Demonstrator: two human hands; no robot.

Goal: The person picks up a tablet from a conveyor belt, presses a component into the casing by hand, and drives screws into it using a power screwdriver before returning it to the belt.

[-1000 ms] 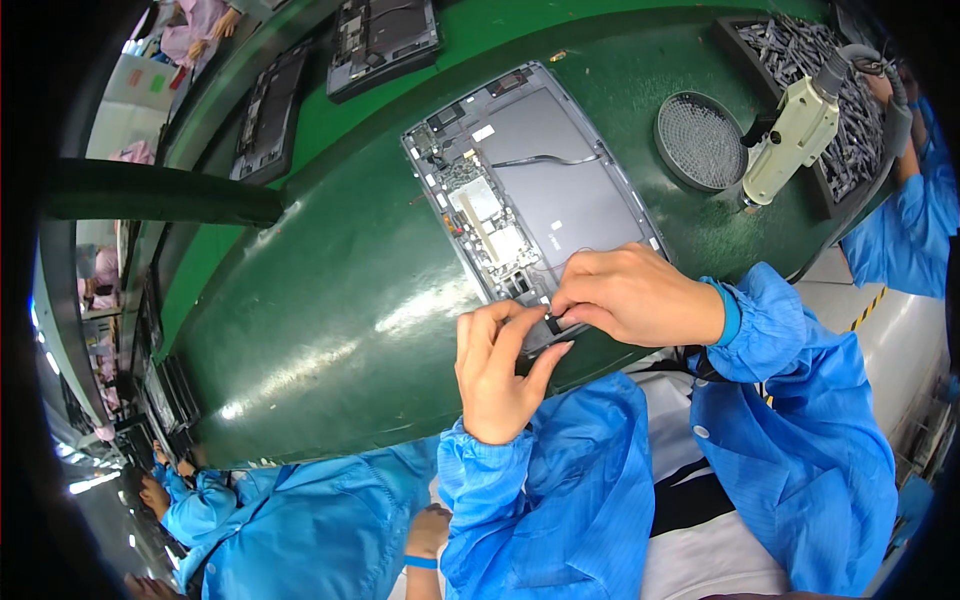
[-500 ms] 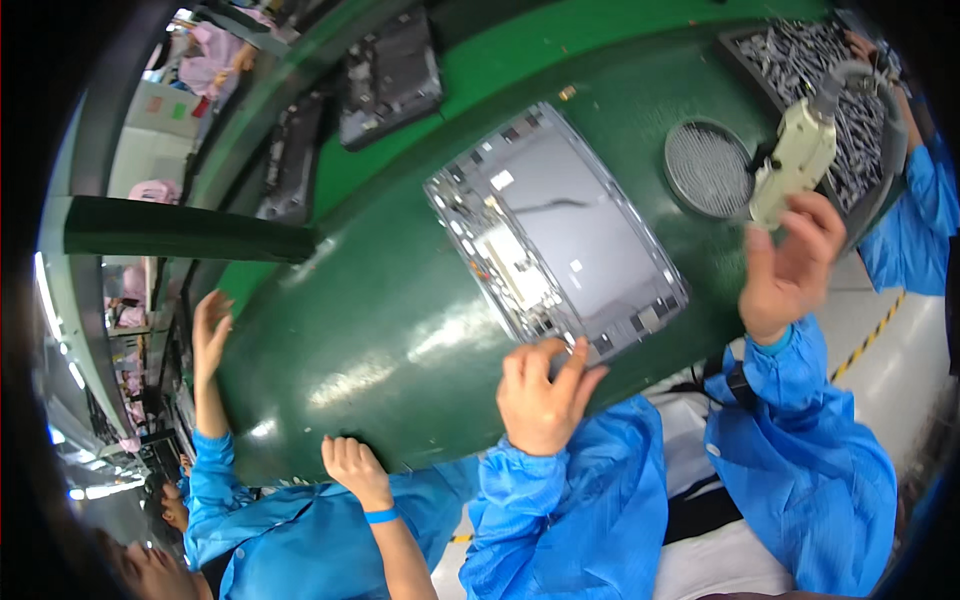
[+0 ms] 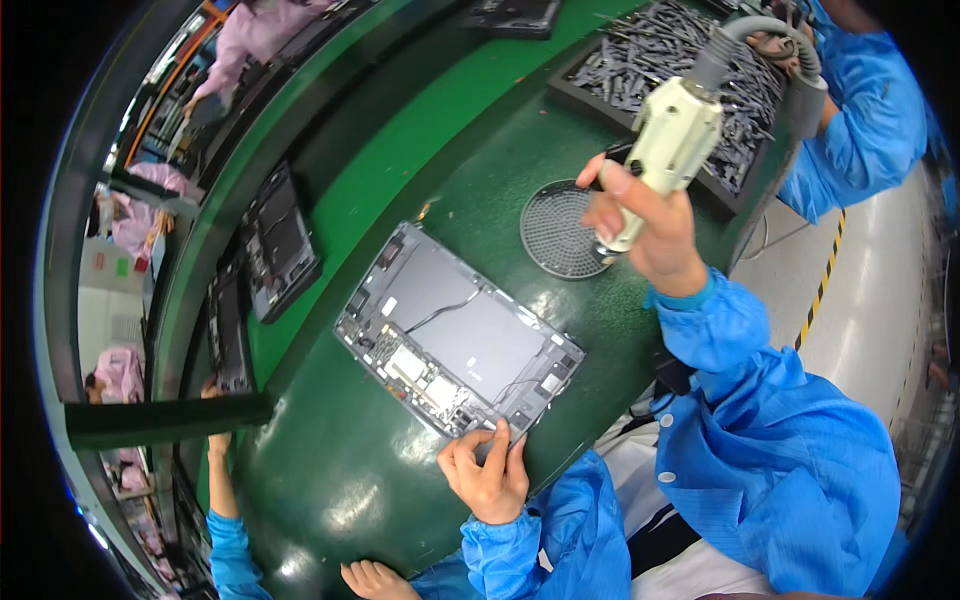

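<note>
An opened tablet-like device (image 3: 455,330) lies on the green work mat, its grey panel, circuit board and thin dark cable exposed. My left hand (image 3: 485,475) pinches the device's near edge between thumb and fingers. Raised to the right is a cream electric screwdriver (image 3: 665,140) with a grey ribbed lead at its top. My right hand (image 3: 650,225) is wrapped round its lower part, and its dark tip points down over the edge of a round grey gridded dish (image 3: 565,230). Some of the right fingers are hidden behind the tool.
A dark tray (image 3: 735,200) of many small grey parts stands at the far right, beside a co-worker's blue sleeve (image 3: 870,110). Other opened devices (image 3: 280,240) lie along the left. A co-worker's hand (image 3: 375,580) rests at the mat's near edge. A dark bar (image 3: 170,420) juts in from the left.
My right hand has closed round the screwdriver and brought it left, over the dish. My left hand stays at the device's near edge. The whole view has shifted.
</note>
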